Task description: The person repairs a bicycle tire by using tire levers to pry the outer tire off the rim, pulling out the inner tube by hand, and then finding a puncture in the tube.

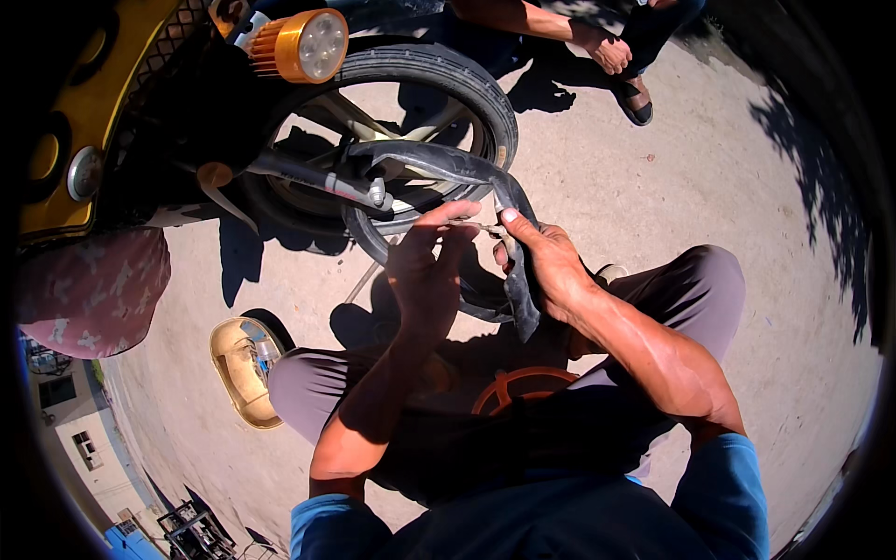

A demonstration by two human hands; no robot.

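Observation:
A black, limp inner tube [448,166] hangs out of the motorcycle wheel [511,131] and loops down between my knees. My right hand [555,271] is closed round a fold of this tube, thumb on top, with the tube's lower end drooping beneath the fingers. In front of it, my left hand [427,266] pinches a small thin piece [474,225] that reaches across to the right thumb. What that piece is, I cannot make out. The palm of the left hand lies in shadow.
A tan oval tray [245,392] with small tools or parts stands on the concrete at left. Above are an orange-rimmed lamp [308,47] and a grey fork leg [308,177]. Another person's hand [611,54] and sandalled foot [637,101] show at the top.

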